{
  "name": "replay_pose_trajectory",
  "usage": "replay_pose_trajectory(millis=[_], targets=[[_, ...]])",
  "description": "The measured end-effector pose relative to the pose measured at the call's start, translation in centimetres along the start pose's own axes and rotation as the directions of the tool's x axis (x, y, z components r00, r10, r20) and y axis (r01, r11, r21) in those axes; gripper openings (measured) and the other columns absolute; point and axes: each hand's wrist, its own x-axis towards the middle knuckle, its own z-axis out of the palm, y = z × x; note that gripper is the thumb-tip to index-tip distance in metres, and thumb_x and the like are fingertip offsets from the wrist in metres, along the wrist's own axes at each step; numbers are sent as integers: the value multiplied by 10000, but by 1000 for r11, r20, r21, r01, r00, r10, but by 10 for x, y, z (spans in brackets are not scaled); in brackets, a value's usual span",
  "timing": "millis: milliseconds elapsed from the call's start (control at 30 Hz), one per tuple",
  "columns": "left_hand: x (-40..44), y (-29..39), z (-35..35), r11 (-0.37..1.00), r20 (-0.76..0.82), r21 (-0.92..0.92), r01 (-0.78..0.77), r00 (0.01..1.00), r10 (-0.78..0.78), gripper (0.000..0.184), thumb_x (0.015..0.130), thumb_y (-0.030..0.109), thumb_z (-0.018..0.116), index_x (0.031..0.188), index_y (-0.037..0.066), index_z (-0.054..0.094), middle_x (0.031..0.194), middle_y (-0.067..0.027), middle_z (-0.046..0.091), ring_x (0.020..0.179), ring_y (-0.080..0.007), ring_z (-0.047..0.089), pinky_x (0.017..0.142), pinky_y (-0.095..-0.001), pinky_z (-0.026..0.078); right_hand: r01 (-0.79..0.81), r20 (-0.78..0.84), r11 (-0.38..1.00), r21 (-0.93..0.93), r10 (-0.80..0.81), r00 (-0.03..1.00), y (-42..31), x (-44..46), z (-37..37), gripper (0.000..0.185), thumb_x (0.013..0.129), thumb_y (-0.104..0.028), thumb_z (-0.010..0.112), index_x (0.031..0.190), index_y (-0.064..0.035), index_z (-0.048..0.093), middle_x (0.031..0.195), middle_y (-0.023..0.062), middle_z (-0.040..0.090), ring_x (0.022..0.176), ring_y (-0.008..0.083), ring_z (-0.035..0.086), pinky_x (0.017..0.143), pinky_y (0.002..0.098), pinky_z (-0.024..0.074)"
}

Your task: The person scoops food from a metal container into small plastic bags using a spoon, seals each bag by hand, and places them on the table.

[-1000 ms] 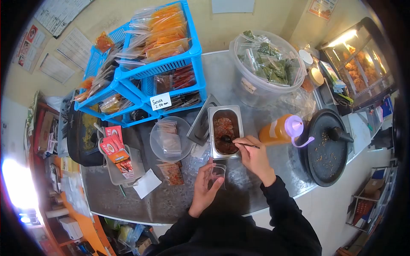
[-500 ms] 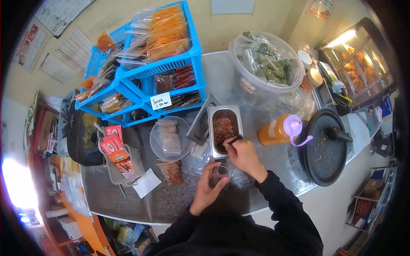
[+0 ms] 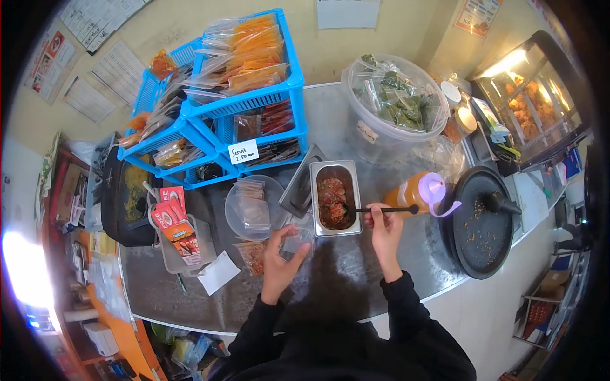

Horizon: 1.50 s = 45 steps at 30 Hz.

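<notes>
My right hand (image 3: 386, 236) is closed on the handle of a dark spoon (image 3: 397, 209), which lies level over the right rim of a steel container (image 3: 314, 190). The spoon's bowl end is in the red-brown sauce (image 3: 333, 197). Around a small clear plastic cup (image 3: 297, 241) curl the thumb and fingers of my left hand (image 3: 279, 261), below and left of the container. A steel lid (image 3: 302, 184) leans at the container's left side. Beside my left hand lies a bag of reddish food (image 3: 253, 255).
Blue baskets (image 3: 244, 103) of packets stand at the back left. A clear tub (image 3: 397, 130) of green bags stands behind the container. Right are an orange bottle (image 3: 406, 190) and a stone mortar (image 3: 473, 244); left, a round plastic tub (image 3: 235, 222) and a packet box (image 3: 204, 238).
My left hand has moved left and up with the cup. My right hand has moved right, and the spoon has swung from steep to nearly level. The view has shifted slightly.
</notes>
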Motion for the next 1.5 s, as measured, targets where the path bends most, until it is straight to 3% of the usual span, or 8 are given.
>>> replay_pose_trajectory(millis=[100, 300, 500, 900, 1033, 1067, 1200, 1500], targets=[[21, 13, -6, 979, 24, 180, -98, 995, 96, 477, 831, 97, 826, 1257, 8, 628, 1107, -97, 680, 1109, -200, 629, 1013, -343, 460, 91, -49, 995, 45, -89, 995, -16, -11, 1, 228, 1039, -212, 626, 1028, 3, 702, 814, 37, 690, 705, 83, 631, 651, 235, 508], [50, 23, 6, 853, 59, 396, -339, 937, 344, 477, 756, 129, 879, 1189, 55, 695, 1031, -92, 718, 1003, -274, 647, 933, -388, 471, 214, -78, 974, 76, -208, 975, -62, -21, 4, 252, 1032, -237, 642, 1034, 7, 703, 831, 54, 692, 705, 91, 632, 648, 237, 507], [66, 39, 24, 801, 76, 415, -432, 894, 443, 486, 720, 217, 917, 1134, 52, 724, 1013, -80, 725, 985, -272, 644, 923, -415, 459, 268, -44, 955, 131, -264, 963, -99, -18, 0, 257, 1026, -238, 650, 1028, 14, 699, 865, 64, 692, 705, 109, 637, 653, 251, 513], [68, 50, 33, 814, 50, 354, -460, 879, 474, 507, 720, 267, 907, 1158, 79, 734, 1011, -70, 723, 996, -268, 647, 981, -437, 422, 394, 175, 918, -46, -381, 908, -119, -4, 0, 182, 1033, -154, 620, 1019, 12, 694, 873, 54, 691, 745, 107, 663, 676, 238, 517], [66, 52, 38, 830, 9, 347, -437, 886, 463, 505, 718, 280, 908, 1147, 73, 739, 1024, -77, 730, 999, -268, 655, 978, -428, 425, 607, 254, 758, -241, -554, 793, -132, -11, 8, 119, 1006, -70, 615, 1003, 14, 698, 824, 81, 680, 712, 148, 671, 642, 257, 502], [66, 53, 40, 835, -1, 351, -423, 892, 452, 505, 717, 283, 909, 1143, 70, 740, 1028, -79, 732, 1000, -268, 657, 975, -426, 427, 648, 271, 707, -283, -589, 762, -135, -14, 9, 90, 972, -30, 624, 995, 2, 705, 812, 111, 669, 703, 211, 670, 633, 298, 497], [66, 59, 44, 858, -43, 337, -388, 904, 426, 507, 714, 290, 912, 1131, 57, 741, 1034, -85, 738, 995, -267, 666, 959, -413, 435, 776, 302, 543, -321, -718, 627, -124, -17, 13, 107, 909, 16, 663, 999, -22, 709, 832, 121, 675, 723, 284, 646, 641, 334, 498], [69, 70, 49, 868, -45, 342, -361, 916, 399, 513, 718, 241, 917, 1144, 21, 737, 1045, -123, 746, 951, -276, 698, 909, -387, 497, 863, 314, 409, -296, -812, 492, -118, -17, 10, 179, 888, 51, 686, 1040, -44, 699, 852, 112, 685, 711, 274, 635, 630, 339, 497]])
